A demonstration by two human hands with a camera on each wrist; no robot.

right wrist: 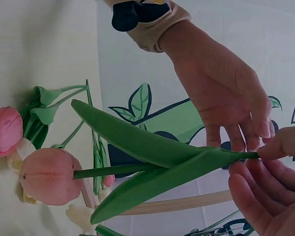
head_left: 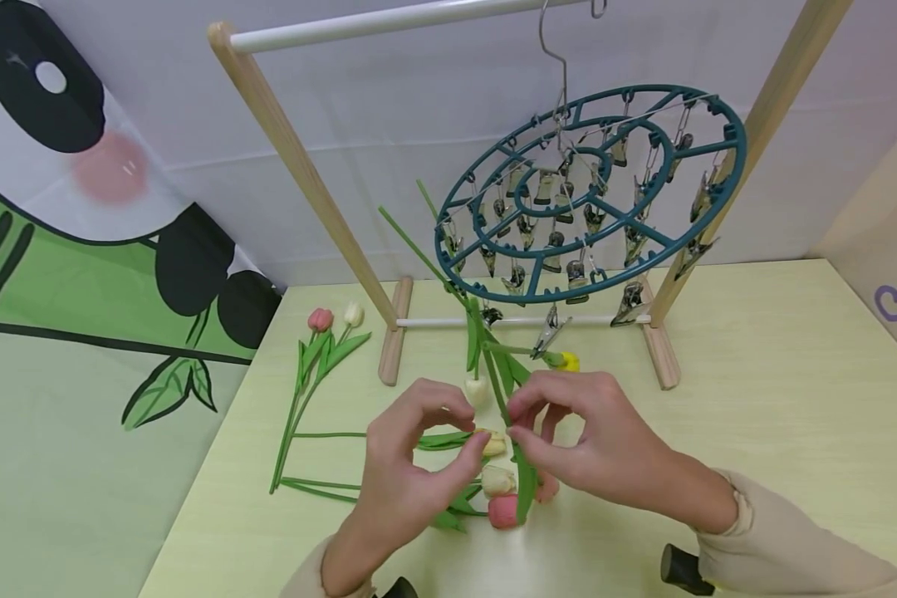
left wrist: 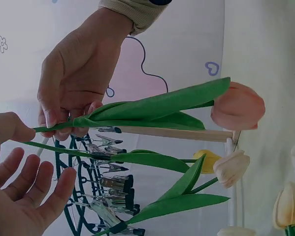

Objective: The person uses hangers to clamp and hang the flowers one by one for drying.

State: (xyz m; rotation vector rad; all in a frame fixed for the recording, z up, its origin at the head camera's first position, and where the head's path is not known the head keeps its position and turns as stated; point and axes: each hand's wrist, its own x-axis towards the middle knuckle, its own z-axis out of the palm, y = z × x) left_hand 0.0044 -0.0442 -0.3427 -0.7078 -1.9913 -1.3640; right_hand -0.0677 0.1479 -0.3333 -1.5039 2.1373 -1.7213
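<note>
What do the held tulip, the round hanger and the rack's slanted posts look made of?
Held tulip: perhaps foam or soft plastic, matte; thick-looking petals.
Round hanger: likely plastic, smooth; uniform teal, no visible grain.
Slanted posts: apparently wood, dull; pale tan, faintly grained.

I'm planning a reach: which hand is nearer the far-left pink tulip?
Left: the left hand is right of the pink tulip, nearer the camera; the right hand is farther right, pinching a stem.

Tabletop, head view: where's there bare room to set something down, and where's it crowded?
Bare: right of the right wooden foot, beyond the right sleeve; and left of the left sleeve. Crowded: around the left hand, where tulips lie.
</note>
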